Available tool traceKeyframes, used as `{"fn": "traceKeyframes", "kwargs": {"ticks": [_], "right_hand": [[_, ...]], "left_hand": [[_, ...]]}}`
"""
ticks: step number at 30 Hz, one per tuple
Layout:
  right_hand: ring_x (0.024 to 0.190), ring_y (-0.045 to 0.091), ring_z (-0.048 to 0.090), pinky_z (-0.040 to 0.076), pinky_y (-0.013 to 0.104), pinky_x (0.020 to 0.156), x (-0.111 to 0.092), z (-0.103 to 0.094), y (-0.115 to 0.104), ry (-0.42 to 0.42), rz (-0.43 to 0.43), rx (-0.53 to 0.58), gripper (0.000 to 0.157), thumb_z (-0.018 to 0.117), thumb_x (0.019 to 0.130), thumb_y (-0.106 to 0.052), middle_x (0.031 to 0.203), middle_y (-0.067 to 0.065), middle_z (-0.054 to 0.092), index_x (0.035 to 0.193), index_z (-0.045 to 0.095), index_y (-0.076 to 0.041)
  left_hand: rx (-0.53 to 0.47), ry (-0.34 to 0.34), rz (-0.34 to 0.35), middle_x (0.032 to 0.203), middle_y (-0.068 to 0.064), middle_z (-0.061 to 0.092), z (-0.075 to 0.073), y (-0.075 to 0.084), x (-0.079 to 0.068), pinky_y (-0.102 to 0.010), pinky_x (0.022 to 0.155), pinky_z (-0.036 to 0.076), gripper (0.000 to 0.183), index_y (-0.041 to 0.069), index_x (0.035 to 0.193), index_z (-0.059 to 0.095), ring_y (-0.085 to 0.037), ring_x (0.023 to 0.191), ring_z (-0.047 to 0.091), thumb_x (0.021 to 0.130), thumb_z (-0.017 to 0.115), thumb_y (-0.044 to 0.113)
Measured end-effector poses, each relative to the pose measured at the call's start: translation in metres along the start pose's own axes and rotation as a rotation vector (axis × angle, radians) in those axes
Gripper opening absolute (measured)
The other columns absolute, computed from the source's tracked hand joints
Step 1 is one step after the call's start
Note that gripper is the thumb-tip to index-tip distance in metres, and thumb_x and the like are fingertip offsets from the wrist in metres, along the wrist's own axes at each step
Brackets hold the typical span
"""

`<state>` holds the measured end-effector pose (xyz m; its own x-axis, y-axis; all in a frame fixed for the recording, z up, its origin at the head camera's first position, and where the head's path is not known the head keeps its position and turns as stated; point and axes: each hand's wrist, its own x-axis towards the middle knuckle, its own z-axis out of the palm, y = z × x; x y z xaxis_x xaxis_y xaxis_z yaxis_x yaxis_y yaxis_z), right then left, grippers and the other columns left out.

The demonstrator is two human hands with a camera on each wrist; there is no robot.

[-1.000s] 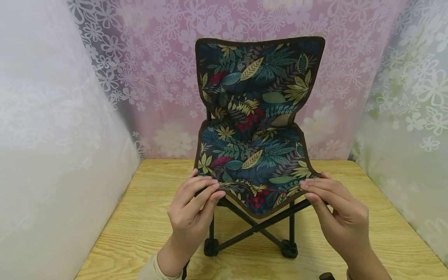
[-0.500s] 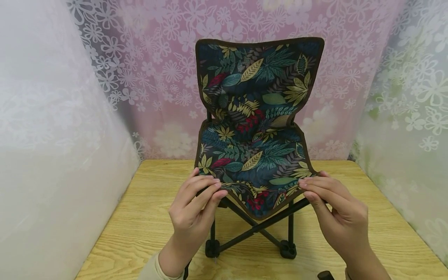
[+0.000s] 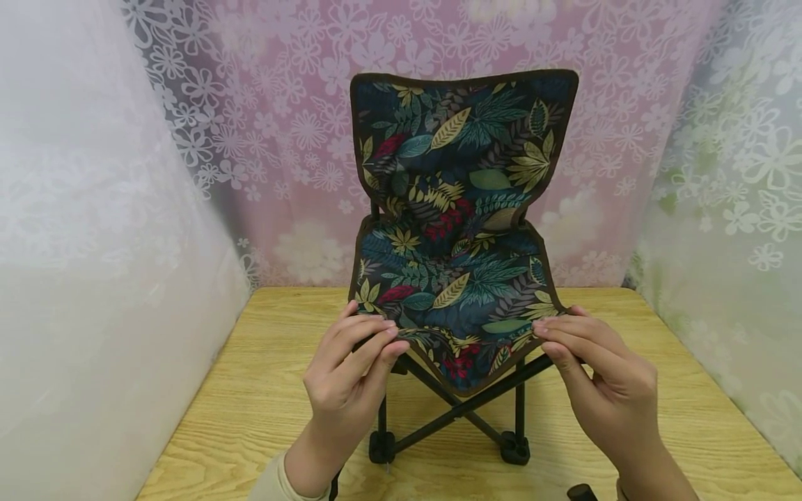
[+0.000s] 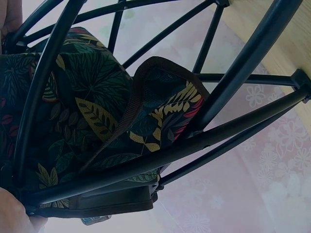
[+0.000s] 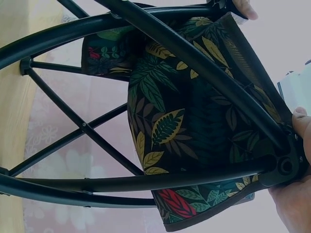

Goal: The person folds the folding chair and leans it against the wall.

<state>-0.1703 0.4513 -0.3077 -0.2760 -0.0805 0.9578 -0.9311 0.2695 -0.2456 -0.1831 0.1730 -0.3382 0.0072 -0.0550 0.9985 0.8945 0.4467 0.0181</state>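
A small folding chair (image 3: pixel 451 289) with dark leaf-print fabric and brown edging stands unfolded on crossed black legs. My left hand (image 3: pixel 351 379) grips the front left corner of its seat, fingers over the fabric and thumb at the front. Mirroring it, my right hand (image 3: pixel 610 379) grips the front right corner. From below, the left wrist view shows the seat fabric (image 4: pixel 77 116) between black tubes, with part of the left hand (image 4: pixel 14 213) at a corner. In the right wrist view, the right hand (image 5: pixel 294 204) holds round a black corner joint (image 5: pixel 284 165).
Under the chair is a wood-grain table (image 3: pixel 250 417). A pink floral curtain (image 3: pixel 282 139) hangs behind, with pale sheets (image 3: pixel 113 243) along both sides. The end of a black rod (image 3: pixel 581 492) shows at the front edge near the right wrist.
The chair's backrest has tipped slightly lower and its front feet have drawn a little closer together. Both hands have edged slightly inward, keeping their hold on the seat corners.
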Motion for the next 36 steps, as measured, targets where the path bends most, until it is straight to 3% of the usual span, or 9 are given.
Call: {"fn": "traceKeyframes", "kwargs": {"ticks": [36], "right_hand": [[0.11,0.007,0.074,0.045,0.032,0.12,0.0064,0.0056,0.0028,-0.009,0.019,-0.029,0.03,0.073,0.1,-0.013,0.105,0.008,0.081,0.09,0.078,0.015]], "left_hand": [[-0.006,0.007,-0.01,0.094,-0.02,0.078,0.0042,0.0002,0.0083,-0.047,0.116,0.051,0.016,-0.004,0.096,0.082,-0.033,0.09,0.074,0.097,0.078,0.011]]}}
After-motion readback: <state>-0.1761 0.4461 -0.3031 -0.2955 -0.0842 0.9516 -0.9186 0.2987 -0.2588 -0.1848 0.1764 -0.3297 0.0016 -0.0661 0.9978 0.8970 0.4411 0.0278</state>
